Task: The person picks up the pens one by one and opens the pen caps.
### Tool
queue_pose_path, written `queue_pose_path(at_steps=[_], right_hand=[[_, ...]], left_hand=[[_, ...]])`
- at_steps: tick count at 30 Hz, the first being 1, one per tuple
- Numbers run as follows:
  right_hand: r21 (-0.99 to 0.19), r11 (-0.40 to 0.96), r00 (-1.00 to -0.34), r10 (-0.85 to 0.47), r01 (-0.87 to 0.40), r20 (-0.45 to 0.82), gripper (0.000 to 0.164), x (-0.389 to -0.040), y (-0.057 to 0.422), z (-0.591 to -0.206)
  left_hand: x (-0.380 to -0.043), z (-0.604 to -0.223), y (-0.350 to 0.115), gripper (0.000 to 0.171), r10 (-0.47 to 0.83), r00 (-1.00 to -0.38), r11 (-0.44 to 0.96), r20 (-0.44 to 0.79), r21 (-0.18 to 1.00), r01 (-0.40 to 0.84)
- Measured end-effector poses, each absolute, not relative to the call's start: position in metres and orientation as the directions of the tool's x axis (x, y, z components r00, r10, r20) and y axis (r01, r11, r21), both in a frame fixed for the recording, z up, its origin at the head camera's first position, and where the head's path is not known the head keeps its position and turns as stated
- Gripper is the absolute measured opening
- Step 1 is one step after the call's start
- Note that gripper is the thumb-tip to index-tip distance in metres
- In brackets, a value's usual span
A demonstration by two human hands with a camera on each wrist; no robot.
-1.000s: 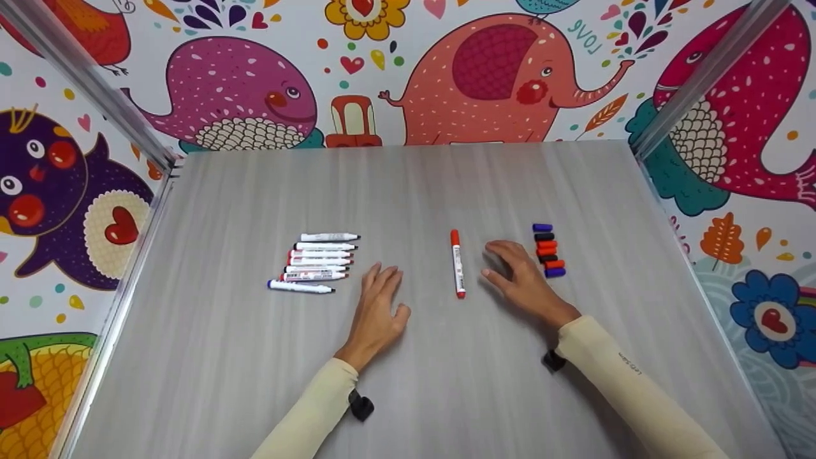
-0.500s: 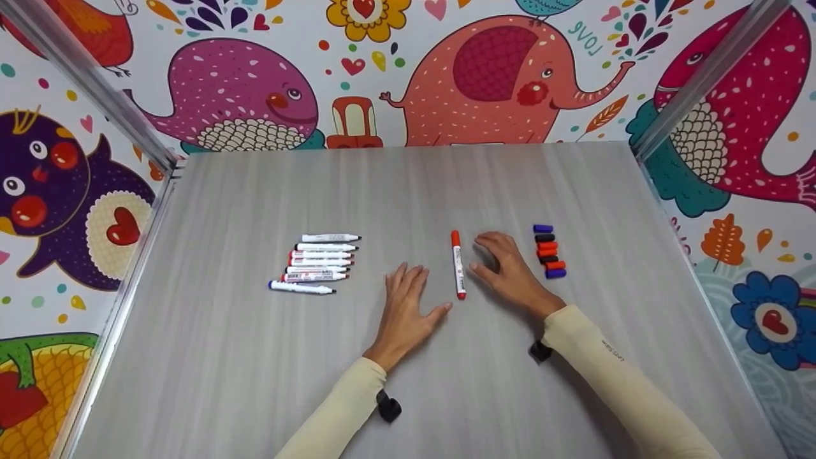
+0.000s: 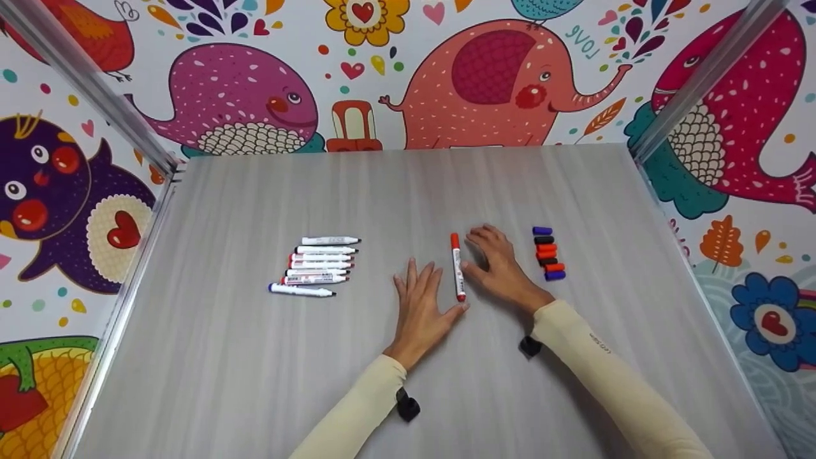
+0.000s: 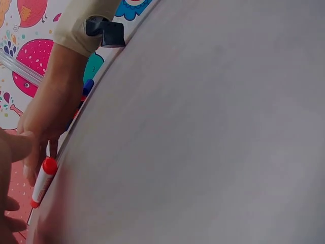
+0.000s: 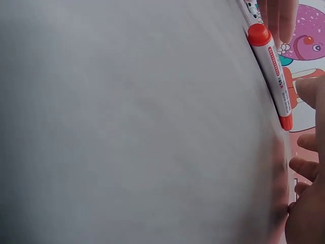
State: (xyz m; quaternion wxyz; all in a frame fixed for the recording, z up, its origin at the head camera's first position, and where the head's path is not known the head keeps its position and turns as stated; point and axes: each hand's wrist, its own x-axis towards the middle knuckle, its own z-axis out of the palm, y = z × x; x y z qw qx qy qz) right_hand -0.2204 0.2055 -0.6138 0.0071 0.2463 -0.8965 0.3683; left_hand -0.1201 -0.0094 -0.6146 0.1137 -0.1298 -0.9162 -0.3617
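Note:
A red-capped white marker (image 3: 458,268) lies lengthwise on the table between the two hands. My left hand (image 3: 422,312) is spread, palm down, with its thumb tip right by the marker's near end. On the other side my right hand (image 3: 500,264) has its fingers loosely bent and its thumb tip close beside the marker. In the right wrist view the marker (image 5: 277,79) shows its red cap and printed barrel, with the right hand's fingers (image 5: 303,168) beside it. The left wrist view shows the marker (image 4: 44,180) in front of the right hand (image 4: 51,114).
To the left, several uncapped white markers (image 3: 322,258) lie in a row, tips pointing right. A column of blue, black and red caps (image 3: 547,252) lies to the right of the right hand. Printed cartoon walls (image 3: 484,83) border the grey table (image 3: 255,370).
My left hand has moved right, away from the row of markers, and its fingers have spread. My right hand has moved left, from near the caps to beside the capped marker.

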Motion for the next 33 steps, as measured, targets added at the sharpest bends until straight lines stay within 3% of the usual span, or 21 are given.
queue_pose_path(at_steps=[20,29,33], right_hand=[[-0.612,0.578,-0.826,-0.503,-0.540,0.254,0.064,-0.238,0.186,-0.610],[-0.600,0.600,-0.831,-0.511,-0.528,0.220,0.054,-0.245,0.182,-0.607],[-0.612,0.573,-0.820,-0.516,-0.545,0.247,0.047,-0.246,0.182,-0.609]], left_hand=[[-0.134,-0.606,0.007,0.089,0.184,-0.951,0.792,0.248,0.536,0.293],[-0.143,-0.601,0.011,0.098,0.232,-0.956,0.824,0.181,0.486,0.292],[-0.143,-0.602,0.012,0.094,0.245,-0.952,0.815,0.185,0.492,0.305]])
